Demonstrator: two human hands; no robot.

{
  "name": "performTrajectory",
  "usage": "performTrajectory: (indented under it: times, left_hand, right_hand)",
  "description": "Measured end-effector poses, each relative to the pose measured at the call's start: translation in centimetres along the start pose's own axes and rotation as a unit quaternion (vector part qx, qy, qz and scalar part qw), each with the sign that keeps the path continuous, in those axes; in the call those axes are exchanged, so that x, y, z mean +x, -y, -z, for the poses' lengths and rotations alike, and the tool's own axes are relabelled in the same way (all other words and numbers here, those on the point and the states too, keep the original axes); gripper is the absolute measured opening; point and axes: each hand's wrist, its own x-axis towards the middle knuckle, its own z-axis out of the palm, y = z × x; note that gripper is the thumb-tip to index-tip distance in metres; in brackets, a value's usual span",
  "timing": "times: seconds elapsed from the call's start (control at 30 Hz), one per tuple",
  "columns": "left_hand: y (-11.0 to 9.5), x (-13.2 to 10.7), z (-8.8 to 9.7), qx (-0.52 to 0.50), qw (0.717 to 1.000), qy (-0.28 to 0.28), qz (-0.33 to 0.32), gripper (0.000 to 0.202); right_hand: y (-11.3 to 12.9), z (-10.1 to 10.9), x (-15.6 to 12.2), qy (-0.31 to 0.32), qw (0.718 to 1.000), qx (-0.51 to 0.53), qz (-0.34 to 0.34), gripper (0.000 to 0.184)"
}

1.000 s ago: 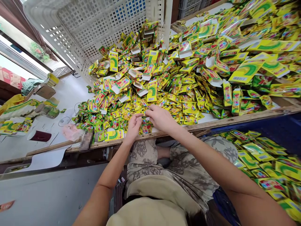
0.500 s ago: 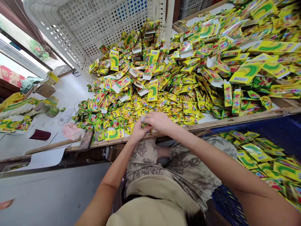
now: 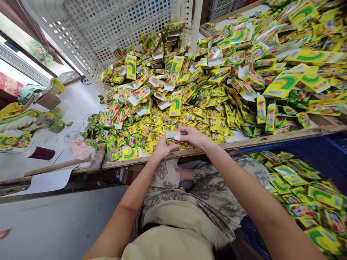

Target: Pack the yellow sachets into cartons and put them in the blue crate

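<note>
Both of my hands meet at the near edge of the table over my lap. My left hand (image 3: 160,148) and my right hand (image 3: 193,136) pinch a small yellow-green carton (image 3: 173,140) between them, its white flap turned up. Just beyond my fingers lies a deep heap of yellow sachets (image 3: 151,122) mixed with small open cartons (image 3: 175,103). The heap spreads across the whole table (image 3: 244,143) to the far right.
A white perforated crate (image 3: 108,32) leans at the back over the heap. A blue bin (image 3: 311,162) at my right holds filled yellow cartons (image 3: 306,195). On the left stand a dark red cup (image 3: 40,153), pink plastic (image 3: 78,148) and bags.
My hands have drawn back from the pile toward the table's edge and lifted a small carton; its white flap now shows between my fingers.
</note>
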Motion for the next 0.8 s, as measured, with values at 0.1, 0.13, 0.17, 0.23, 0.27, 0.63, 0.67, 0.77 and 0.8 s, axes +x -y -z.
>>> performTrajectory:
  times: [0.1,0.13,0.17,0.23,0.27,0.63,0.67,0.77,0.8]
  left_hand:
    - [-0.3,-0.1,0.3,-0.03,0.999,0.016,0.0,0.054]
    - [-0.5,-0.1,0.5,-0.065,0.998,0.022,0.003,0.053]
    - [-0.6,-0.1,0.6,-0.107,0.994,0.03,0.013,0.052]
    - [-1.0,0.1,1.0,-0.184,0.981,0.044,0.046,0.052]
    - [-1.1,0.3,1.2,-0.207,0.975,0.052,0.068,0.05]
    - [-1.6,-0.3,2.3,0.014,0.993,-0.057,-0.104,0.021]
    - [-1.4,-0.7,2.2,0.029,0.99,-0.053,-0.128,0.021]
    - [-1.2,-1.3,2.1,0.036,0.988,-0.047,-0.141,0.02]
    - [-1.3,-1.4,2.1,0.032,0.99,-0.047,-0.131,0.02]
  right_hand:
    - [0.5,0.0,0.9,0.009,0.999,0.018,-0.051,0.025]
    - [0.7,0.0,1.2,0.004,0.998,0.021,-0.056,0.024]
    - [0.7,0.1,1.3,-0.002,0.998,0.022,-0.055,0.024]
    - [0.6,0.1,1.5,-0.018,0.999,0.015,-0.029,0.023]
    - [0.6,0.1,1.5,-0.028,1.0,0.001,-0.002,0.022]
    - [0.1,1.1,-1.3,-0.017,0.88,-0.35,0.321,0.014]
    - [0.1,1.2,-1.4,-0.011,0.879,-0.349,0.324,0.014]
    - [0.1,1.0,-1.4,-0.016,0.883,-0.346,0.315,0.014]
    - [0.2,0.8,-1.4,-0.021,0.885,-0.349,0.307,0.014]
